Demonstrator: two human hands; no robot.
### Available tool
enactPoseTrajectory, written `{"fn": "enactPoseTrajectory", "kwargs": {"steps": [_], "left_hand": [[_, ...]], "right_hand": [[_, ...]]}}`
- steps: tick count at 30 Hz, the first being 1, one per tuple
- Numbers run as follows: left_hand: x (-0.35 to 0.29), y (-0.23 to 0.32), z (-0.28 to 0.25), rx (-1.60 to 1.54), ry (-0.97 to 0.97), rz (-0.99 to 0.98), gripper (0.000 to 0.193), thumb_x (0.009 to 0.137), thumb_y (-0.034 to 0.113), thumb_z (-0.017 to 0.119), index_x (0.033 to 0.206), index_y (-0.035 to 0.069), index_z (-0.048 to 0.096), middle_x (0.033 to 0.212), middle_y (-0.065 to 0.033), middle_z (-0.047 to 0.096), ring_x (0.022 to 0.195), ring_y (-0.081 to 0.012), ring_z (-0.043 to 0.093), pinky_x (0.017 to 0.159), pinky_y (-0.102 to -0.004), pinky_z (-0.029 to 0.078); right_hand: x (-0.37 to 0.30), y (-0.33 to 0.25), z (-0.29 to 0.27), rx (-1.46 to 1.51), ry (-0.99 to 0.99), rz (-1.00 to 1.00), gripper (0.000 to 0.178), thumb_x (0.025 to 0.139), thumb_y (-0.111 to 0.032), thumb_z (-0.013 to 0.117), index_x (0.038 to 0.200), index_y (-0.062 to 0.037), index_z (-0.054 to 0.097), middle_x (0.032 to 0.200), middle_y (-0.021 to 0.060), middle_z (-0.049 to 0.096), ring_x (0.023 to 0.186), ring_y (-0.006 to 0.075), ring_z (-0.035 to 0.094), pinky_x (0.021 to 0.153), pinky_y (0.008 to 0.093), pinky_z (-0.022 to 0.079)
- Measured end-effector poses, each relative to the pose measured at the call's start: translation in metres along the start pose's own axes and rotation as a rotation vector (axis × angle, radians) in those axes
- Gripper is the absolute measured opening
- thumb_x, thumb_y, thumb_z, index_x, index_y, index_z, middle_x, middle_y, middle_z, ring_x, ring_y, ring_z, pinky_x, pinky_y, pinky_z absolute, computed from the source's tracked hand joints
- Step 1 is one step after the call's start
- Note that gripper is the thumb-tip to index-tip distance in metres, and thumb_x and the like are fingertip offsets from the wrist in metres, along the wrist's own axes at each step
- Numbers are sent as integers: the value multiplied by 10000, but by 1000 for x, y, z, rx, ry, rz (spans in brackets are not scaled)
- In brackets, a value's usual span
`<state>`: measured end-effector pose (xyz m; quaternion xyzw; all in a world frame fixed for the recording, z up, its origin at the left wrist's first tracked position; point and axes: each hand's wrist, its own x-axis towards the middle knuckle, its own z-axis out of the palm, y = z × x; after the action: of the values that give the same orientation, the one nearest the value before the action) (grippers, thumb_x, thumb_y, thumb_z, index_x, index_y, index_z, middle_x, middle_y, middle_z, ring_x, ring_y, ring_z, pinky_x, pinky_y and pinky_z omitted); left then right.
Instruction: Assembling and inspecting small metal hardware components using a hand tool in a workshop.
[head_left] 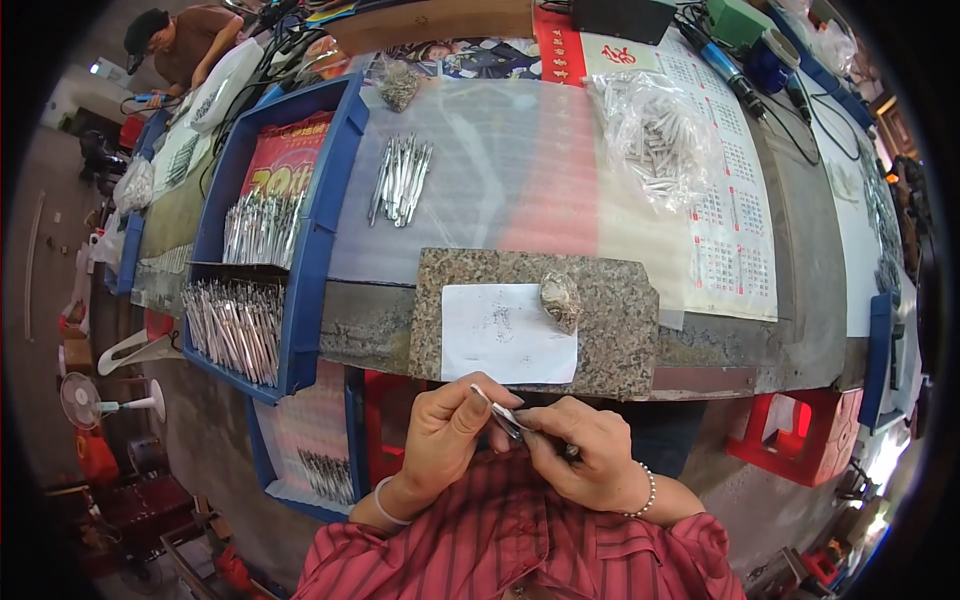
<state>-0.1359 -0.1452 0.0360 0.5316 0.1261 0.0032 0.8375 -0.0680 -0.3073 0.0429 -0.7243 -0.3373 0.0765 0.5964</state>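
Observation:
In front of my chest, just past the near edge of the bench, both hands come together over a slim silvery metal piece (pixel 500 411). My left hand (pixel 447 435) is closed, with thumb and fingers pinching the piece. The fingertips of my right hand (pixel 583 447) are pressed together at its darker end, and a small dark tip shows under that hand. The piece is too small to name more exactly. Just beyond my hands, a white paper sheet (pixel 500 350) with dark specks lies on a speckled stone slab (pixel 620 330). A small knotted clear bag (pixel 560 302) sits at the sheet's right edge.
A blue tray (pixel 305 310) at left holds many slim metal pieces. More metal pieces (pixel 401 180) lie on plastic sheeting. Beyond are a small bag (pixel 398 86), an open bag of whitish sticks (pixel 655 140) and corded tools (pixel 722 72). A co-worker (pixel 190 45) sits far left; red stools (pixel 795 435) stand below.

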Motion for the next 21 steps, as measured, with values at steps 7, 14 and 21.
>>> {"fn": "enactPoseTrajectory", "kwargs": {"steps": [7, 14, 21], "left_hand": [[-2, -4, 0, 15, 56, -14, 376, 990, 320, 499, 1012, -29, 637, 734, -23, 597, 610, -63, 555, 558, -198, 448], [-4, -6, -2, 67, 74, 13, 374, 997, 314, 486, 1031, -30, 630, 737, -13, 581, 622, -56, 541, 580, -192, 443], [-10, 0, 0, 114, -82, 19, 353, 997, 274, 491, 1147, -34, 574, 866, -59, 590, 685, -98, 590, 640, -220, 478]], "right_hand": [[-8, 9, 5, -224, -124, -153, 363, 734, -4, 683, 1090, 15, 616, 743, 50, 537, 552, 180, 574, 460, 307, 452], [-11, 11, 10, -138, -135, -103, 354, 724, -10, 694, 1067, 11, 609, 706, 59, 539, 567, 193, 591, 485, 306, 469], [-9, 7, -5, 162, -140, 40, 368, 715, -12, 724, 1066, -13, 614, 701, 81, 597, 567, 221, 605, 497, 319, 472]]}}
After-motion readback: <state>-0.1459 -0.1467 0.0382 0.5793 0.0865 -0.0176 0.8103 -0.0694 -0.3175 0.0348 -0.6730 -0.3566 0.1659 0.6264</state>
